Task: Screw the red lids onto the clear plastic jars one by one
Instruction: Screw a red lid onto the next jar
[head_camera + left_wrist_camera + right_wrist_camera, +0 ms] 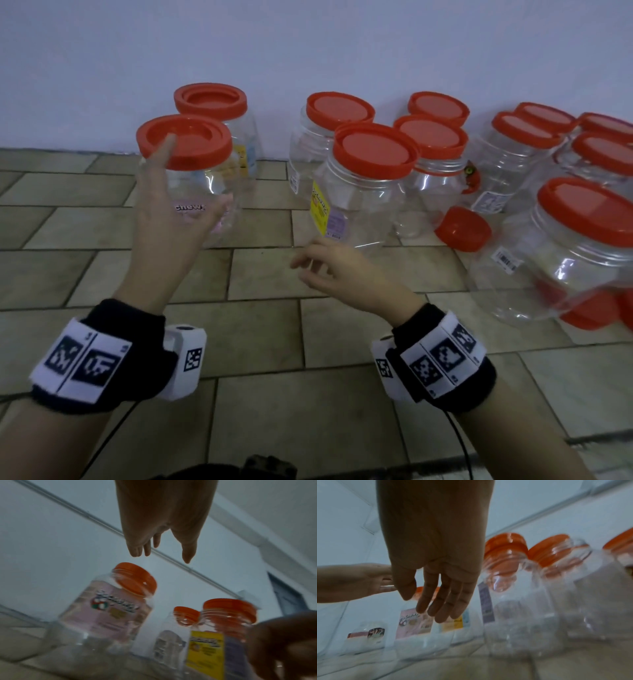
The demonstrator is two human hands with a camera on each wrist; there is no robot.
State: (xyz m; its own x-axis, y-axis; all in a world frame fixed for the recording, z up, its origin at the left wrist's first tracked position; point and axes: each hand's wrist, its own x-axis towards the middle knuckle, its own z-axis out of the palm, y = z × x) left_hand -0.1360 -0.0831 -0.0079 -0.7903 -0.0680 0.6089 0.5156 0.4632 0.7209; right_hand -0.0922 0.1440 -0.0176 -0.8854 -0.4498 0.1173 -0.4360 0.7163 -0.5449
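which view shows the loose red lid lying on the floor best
The head view: the loose red lid lies tilted on the tiled floor among the jars, sharp and unblocked. The left wrist view shows only lids sitting on jars. The right wrist view is blurred, and I cannot find it there.

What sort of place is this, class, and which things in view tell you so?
Probably an indoor room's floor, used as a workspace: beige floor tiles, a plain white wall behind, and clear red-lidded jars standing directly on the tiles.
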